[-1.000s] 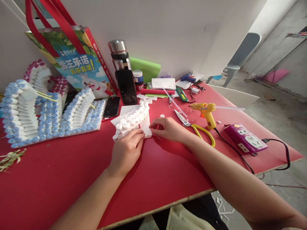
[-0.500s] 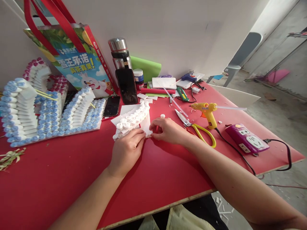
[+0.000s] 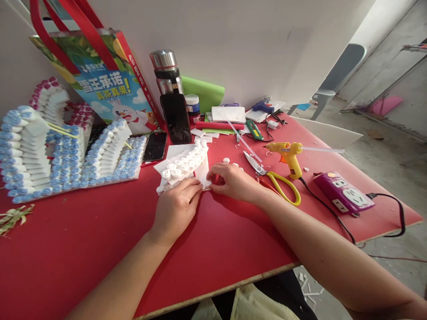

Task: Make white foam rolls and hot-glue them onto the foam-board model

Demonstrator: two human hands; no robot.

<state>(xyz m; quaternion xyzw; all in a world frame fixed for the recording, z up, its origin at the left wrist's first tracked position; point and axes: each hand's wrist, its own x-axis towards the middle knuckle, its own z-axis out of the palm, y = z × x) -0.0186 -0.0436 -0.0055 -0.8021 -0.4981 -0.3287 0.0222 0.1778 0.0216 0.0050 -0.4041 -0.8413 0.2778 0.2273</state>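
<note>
On the red table lies a white board piece (image 3: 201, 174) carrying a curved, raised band of small white rolled roses (image 3: 182, 166). My left hand (image 3: 175, 207) is closed on its near left side, fingers pressed together and covering part of the roses. Opposite, my right hand (image 3: 231, 181) pinches a small white rose (image 3: 207, 184) at the board's near right edge; the fingertips partly hide it. A loose white rose (image 3: 226, 160) rests just beyond my right hand, with others partly hidden behind the fingers.
Right of my hands are scissors (image 3: 283, 189), a yellow glue gun (image 3: 287, 155) and a purple power socket (image 3: 344, 194) with cords. Blue-and-white flower models (image 3: 66, 162), a shopping bag (image 3: 113, 89), phones (image 3: 155, 147) and a steel flask (image 3: 164, 60) stand left and behind.
Both hands keep nearly the same position at the white board. The camera view has shifted very slightly; nothing was taken up or let go.
</note>
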